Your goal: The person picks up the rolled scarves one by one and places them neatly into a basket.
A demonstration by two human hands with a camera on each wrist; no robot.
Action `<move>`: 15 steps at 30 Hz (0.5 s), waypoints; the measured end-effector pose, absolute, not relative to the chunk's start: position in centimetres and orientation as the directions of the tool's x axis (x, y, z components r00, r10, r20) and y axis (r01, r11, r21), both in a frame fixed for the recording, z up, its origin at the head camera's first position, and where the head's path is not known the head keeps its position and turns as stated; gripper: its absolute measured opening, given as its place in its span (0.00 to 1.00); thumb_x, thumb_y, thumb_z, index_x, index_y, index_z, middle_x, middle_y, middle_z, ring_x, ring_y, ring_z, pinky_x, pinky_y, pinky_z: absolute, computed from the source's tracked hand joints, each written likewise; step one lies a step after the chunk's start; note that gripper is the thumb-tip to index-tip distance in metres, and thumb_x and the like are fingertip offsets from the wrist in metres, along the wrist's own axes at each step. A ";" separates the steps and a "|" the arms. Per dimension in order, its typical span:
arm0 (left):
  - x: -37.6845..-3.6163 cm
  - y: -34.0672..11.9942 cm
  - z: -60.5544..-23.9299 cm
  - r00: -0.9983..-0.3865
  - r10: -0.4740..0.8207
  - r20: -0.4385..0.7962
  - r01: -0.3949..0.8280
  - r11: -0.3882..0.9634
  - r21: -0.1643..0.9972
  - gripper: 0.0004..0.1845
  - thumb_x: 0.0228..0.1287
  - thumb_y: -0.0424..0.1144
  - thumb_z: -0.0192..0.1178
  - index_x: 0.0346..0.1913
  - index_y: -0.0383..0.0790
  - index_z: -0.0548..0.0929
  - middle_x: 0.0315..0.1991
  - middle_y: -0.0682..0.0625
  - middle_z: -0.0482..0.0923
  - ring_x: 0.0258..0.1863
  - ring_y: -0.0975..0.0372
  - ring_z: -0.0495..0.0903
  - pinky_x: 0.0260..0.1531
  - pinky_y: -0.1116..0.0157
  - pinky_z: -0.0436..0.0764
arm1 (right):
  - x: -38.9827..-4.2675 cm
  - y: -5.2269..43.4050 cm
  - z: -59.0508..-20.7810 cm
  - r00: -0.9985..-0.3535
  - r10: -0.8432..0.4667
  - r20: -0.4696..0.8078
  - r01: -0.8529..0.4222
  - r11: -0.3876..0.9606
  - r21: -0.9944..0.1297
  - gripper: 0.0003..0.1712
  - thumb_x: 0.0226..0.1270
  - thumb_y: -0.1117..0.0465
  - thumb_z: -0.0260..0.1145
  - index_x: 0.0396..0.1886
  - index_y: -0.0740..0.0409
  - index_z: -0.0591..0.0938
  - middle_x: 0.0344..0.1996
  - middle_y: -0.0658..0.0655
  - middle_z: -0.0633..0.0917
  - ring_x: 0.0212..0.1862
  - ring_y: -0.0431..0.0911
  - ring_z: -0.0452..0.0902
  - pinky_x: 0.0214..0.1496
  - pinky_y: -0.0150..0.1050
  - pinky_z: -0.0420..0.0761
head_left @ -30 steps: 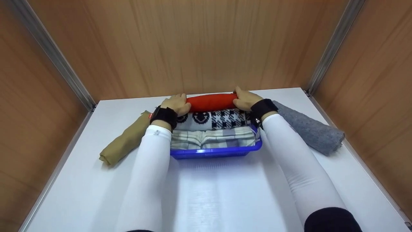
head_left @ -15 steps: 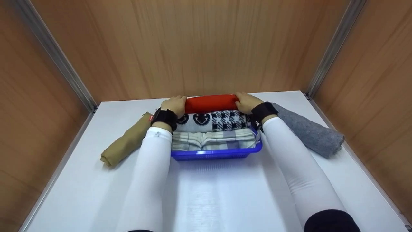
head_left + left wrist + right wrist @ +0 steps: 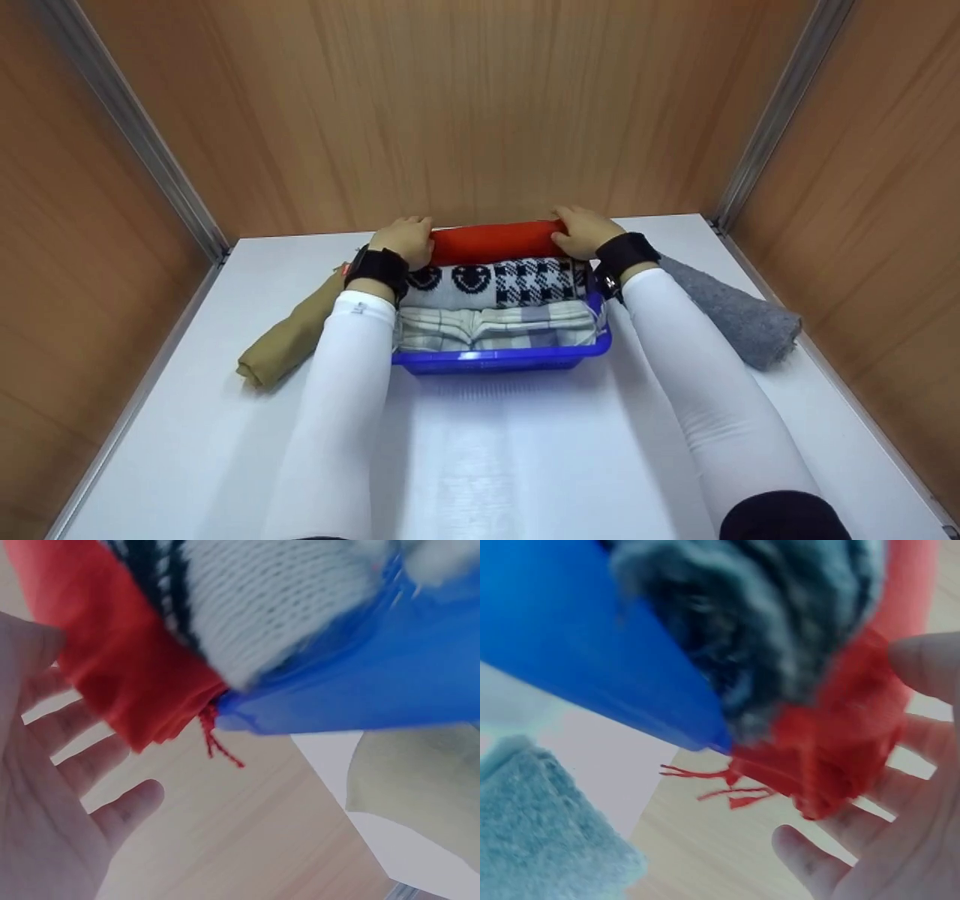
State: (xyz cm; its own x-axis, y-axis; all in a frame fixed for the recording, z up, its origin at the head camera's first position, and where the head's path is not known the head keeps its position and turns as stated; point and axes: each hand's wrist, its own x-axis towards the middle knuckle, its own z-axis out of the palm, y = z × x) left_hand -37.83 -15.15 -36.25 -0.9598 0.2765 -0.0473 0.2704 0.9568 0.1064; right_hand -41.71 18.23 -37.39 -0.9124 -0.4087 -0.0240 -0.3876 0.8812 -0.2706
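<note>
Head view shows a blue basket point(image 3: 501, 360) on a white table point(image 3: 480, 450). Three rolled cloths lie in it, side by side. At the far end is a red roll point(image 3: 493, 241). Next comes a black and white knit roll point(image 3: 499, 282) with smiley faces, then a checked roll point(image 3: 495, 328) at the near end. The left hand point(image 3: 405, 238) is at the left end of the red roll and the right hand point(image 3: 583, 231) is at its right end. Wrist views show both hands with fingers spread and straight, so they are loose, not gripping. The red roll's ends point(image 3: 124, 667) point(image 3: 840, 742) sit just by the palms. A tan roll point(image 3: 289, 337) lies on the table left of the basket. A grey roll point(image 3: 739, 319) lies on its right.
</note>
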 end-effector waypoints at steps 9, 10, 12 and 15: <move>-38.2 -16.8 -34.8 -0.953 0.301 -0.028 0.291 0.941 0.173 0.33 0.82 0.48 0.51 0.82 0.36 0.67 0.81 0.34 0.68 0.81 0.40 0.67 0.80 0.40 0.68 | -41.5 18.9 -35.9 -0.897 -0.440 0.035 -0.430 0.855 -0.291 0.38 0.83 0.53 0.58 0.85 0.62 0.63 0.80 0.72 0.68 0.82 0.66 0.65 0.86 0.61 0.62; -38.2 -17.0 -34.8 -0.953 0.303 -0.025 0.294 0.940 0.176 0.33 0.82 0.49 0.51 0.82 0.37 0.67 0.81 0.34 0.67 0.81 0.39 0.67 0.80 0.39 0.68 | -41.4 18.9 -35.8 -0.894 -0.445 0.044 -0.437 0.850 -0.293 0.38 0.83 0.53 0.58 0.85 0.62 0.63 0.81 0.72 0.68 0.82 0.66 0.65 0.86 0.61 0.62; -38.1 -17.5 -34.7 -0.951 0.308 -0.014 0.300 0.937 0.181 0.33 0.82 0.49 0.52 0.82 0.37 0.67 0.81 0.34 0.67 0.81 0.39 0.67 0.79 0.39 0.68 | -41.1 19.0 -35.5 -0.888 -0.456 0.064 -0.453 0.840 -0.298 0.38 0.83 0.53 0.59 0.85 0.62 0.63 0.81 0.71 0.68 0.82 0.66 0.64 0.87 0.61 0.61; -37.6 -18.1 -34.5 -0.948 0.319 0.012 0.316 0.931 0.181 0.33 0.81 0.49 0.52 0.82 0.37 0.68 0.81 0.34 0.68 0.80 0.39 0.67 0.79 0.39 0.68 | -40.7 19.0 -35.0 -0.880 -0.467 0.089 -0.471 0.828 -0.305 0.38 0.83 0.53 0.60 0.85 0.61 0.64 0.81 0.70 0.68 0.82 0.66 0.64 0.87 0.61 0.61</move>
State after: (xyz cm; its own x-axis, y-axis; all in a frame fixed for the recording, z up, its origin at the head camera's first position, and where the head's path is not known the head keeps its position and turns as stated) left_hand -37.61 -18.06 -34.52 -0.9476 0.3192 0.0124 0.3161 0.9314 0.1806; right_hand -40.71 19.00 -35.02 -0.8795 -0.4674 0.0893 -0.4708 0.8277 -0.3055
